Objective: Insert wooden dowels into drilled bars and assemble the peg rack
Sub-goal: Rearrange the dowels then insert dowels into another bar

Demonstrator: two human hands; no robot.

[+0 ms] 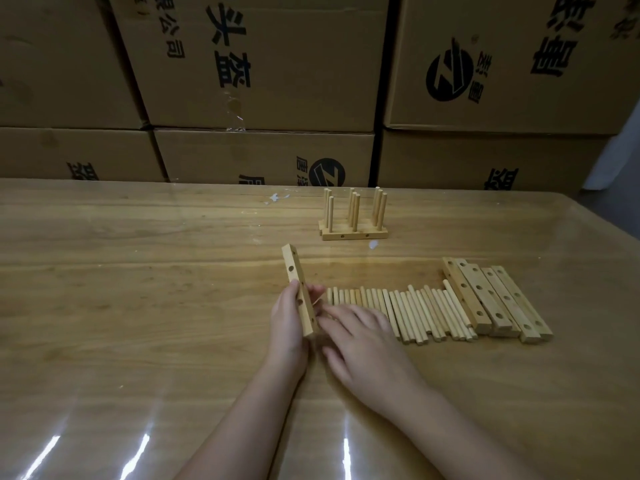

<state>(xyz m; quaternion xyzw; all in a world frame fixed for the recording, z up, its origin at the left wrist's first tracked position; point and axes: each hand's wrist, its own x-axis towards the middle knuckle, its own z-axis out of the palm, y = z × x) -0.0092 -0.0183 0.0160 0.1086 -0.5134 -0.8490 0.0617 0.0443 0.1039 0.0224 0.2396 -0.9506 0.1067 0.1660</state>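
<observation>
Left hand [289,318] grips drilled bar [298,293] tilted above worktop [138,271]; right hand [360,344] blurred over dowel row [415,311]. Bar stack [498,299] right, finished rack [353,216] behind.

A warehouse or packing workshop: printed cardboard cartons [263,64] stacked wall-high behind a glossy wooden table [138,271] laid with wooden parts in batches.

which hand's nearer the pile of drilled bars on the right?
Right. The right hand is over the left end of the dowel row, which separates it from the pile of bars. The left hand is farther left, gripping a single bar.
</observation>
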